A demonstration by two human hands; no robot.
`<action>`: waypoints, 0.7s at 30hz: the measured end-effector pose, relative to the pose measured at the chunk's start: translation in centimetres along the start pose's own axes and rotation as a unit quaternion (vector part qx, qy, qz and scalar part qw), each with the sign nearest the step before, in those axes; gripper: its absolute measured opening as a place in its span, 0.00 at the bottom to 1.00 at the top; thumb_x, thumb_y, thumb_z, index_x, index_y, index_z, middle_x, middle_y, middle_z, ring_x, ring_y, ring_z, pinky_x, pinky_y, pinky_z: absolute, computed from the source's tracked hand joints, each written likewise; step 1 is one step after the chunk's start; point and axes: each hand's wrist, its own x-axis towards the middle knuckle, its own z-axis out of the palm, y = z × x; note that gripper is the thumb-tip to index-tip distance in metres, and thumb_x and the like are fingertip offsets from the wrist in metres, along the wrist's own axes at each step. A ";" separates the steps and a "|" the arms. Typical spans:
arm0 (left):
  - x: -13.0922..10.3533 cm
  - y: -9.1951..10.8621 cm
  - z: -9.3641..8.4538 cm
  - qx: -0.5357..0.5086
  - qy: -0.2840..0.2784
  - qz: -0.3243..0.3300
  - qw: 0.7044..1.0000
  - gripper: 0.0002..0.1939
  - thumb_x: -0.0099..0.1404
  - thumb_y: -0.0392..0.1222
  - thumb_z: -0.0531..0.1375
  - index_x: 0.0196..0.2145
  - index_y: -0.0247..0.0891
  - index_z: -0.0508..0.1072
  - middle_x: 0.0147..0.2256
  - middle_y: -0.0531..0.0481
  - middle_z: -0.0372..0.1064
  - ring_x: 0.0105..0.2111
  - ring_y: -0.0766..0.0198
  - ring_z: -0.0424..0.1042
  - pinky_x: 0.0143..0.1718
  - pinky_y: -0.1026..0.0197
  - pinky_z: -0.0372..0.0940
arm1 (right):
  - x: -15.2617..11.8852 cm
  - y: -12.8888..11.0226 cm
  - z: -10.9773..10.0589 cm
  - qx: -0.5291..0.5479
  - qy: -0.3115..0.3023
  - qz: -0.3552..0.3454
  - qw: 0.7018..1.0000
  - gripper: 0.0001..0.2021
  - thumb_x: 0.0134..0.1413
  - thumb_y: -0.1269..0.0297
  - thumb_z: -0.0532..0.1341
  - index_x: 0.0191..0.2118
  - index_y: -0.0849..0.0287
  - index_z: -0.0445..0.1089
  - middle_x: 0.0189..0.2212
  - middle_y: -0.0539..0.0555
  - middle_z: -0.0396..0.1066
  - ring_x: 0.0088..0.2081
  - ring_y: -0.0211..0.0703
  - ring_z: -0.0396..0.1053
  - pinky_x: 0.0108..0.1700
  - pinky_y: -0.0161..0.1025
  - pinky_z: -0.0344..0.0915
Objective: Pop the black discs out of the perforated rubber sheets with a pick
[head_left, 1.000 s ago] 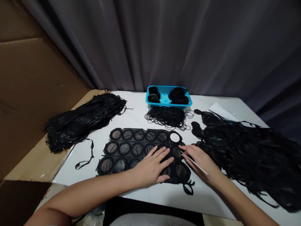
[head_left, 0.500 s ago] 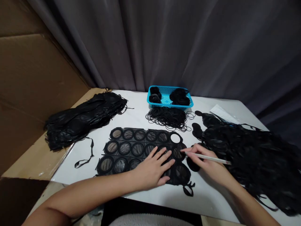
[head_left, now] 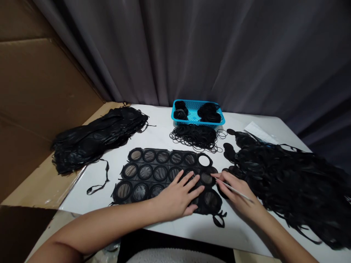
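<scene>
A black rubber sheet [head_left: 153, 164] with rows of moulded rings lies flat on the white table. My left hand [head_left: 175, 199] rests spread on its right half, palm down, covering some of the rings. My right hand [head_left: 238, 191] grips a thin pale stick-like tool [head_left: 241, 194], its tip at the right edge of the sheet's middle row. The thumb and fingers are pinched there, by a ring with its dark centre still in place. In the top row, the rightmost ring [head_left: 204, 160] is an open hole showing white table.
A blue basket [head_left: 197, 122] holding black rings stands at the back, with a heap of thin black rings [head_left: 196, 137] before it. Stacked black sheets [head_left: 95, 140] lie left; a big pile of black scraps [head_left: 296, 186] lies right. Cardboard [head_left: 46, 91] walls the left side.
My right hand has shifted slightly left, and the tool in it has turned, its back end now pointing lower and nearer the wrist. My left hand stays in place.
</scene>
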 end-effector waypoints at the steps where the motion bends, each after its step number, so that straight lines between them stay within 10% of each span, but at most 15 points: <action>1: 0.0 0.0 0.0 -0.002 0.001 0.000 1.000 0.31 0.74 0.54 0.54 0.68 0.38 0.56 0.69 0.37 0.47 0.69 0.41 0.46 0.67 0.36 0.44 | 0.0 0.0 -0.3 0.012 0.002 0.018 1.000 0.10 0.67 0.59 0.52 0.33 0.53 0.63 0.44 0.58 0.77 0.44 0.49 0.76 0.44 0.42 0.70; 13: 0.0 0.0 0.0 -0.012 0.009 -0.002 1.000 0.31 0.73 0.53 0.55 0.68 0.39 0.57 0.69 0.38 0.47 0.69 0.42 0.46 0.67 0.37 0.43 | 0.9 1.0 -0.2 -0.003 0.090 0.042 0.995 0.12 0.64 0.58 0.55 0.28 0.53 0.61 0.49 0.60 0.75 0.50 0.54 0.73 0.50 0.49 0.67; 21: -0.2 -0.1 0.0 -0.016 -0.002 -0.003 1.000 0.30 0.74 0.53 0.54 0.68 0.40 0.56 0.70 0.38 0.46 0.70 0.42 0.44 0.67 0.36 0.42 | 0.5 2.0 -0.2 -0.129 0.120 -0.041 0.983 0.11 0.69 0.62 0.49 0.45 0.57 0.67 0.42 0.62 0.73 0.46 0.56 0.69 0.49 0.52 0.67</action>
